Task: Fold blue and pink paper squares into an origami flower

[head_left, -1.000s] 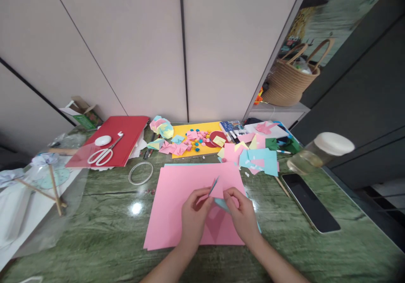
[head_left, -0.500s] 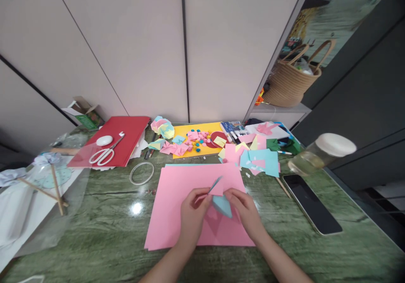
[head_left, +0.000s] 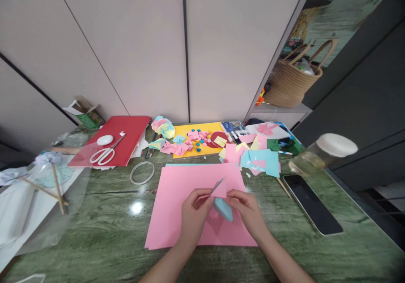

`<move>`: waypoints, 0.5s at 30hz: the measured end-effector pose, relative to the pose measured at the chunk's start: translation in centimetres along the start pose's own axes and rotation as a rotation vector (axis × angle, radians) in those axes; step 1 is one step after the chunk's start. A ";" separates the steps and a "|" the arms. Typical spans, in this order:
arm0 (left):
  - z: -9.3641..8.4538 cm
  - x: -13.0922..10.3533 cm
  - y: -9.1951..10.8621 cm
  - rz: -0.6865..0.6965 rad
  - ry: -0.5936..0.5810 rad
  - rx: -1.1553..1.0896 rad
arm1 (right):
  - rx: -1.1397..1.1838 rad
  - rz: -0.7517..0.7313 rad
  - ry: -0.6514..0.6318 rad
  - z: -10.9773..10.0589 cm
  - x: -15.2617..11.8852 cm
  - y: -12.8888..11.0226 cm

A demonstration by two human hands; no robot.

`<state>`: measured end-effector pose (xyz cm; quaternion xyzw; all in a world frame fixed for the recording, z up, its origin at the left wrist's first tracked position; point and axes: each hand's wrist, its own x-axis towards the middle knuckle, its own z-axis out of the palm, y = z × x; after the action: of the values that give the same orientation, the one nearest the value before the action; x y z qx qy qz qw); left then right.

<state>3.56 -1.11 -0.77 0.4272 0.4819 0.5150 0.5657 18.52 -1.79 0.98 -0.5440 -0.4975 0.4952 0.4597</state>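
Observation:
Above a stack of pink paper sheets (head_left: 171,198), both hands hold a small folded paper piece (head_left: 221,207), pale blue below and pink above. My left hand (head_left: 196,209) pinches its left side between thumb and fingers. On the opposite side, my right hand (head_left: 248,209) grips the edge with thumb and forefinger. A thin blue-grey edge of the folded paper slants up between the hands. The fingertips partly hide the folds.
White-handled scissors (head_left: 106,153) lie on a red folder (head_left: 126,127), left of a tape ring (head_left: 142,173). Behind the sheets are paper scraps (head_left: 261,160) and a yellow sheet (head_left: 180,129). A phone (head_left: 311,203) and a lidded jar (head_left: 319,154) stand at right.
The folded paper has shifted and tilted slightly between the fingers, its blue part now lower and narrower. Both hands keep their pinch and have barely moved.

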 end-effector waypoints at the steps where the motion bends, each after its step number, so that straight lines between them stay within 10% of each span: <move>1: 0.0 0.0 0.0 0.004 0.002 0.001 | 0.001 0.003 -0.004 0.0 0.0 0.0; 15: -0.5 0.4 -0.2 0.043 0.007 0.044 | -0.005 0.020 -0.112 0.1 0.2 -0.3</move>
<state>3.12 -0.75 -1.05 0.4480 0.4860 0.5176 0.5433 18.44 -1.57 1.29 -0.5216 -0.5183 0.5281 0.4248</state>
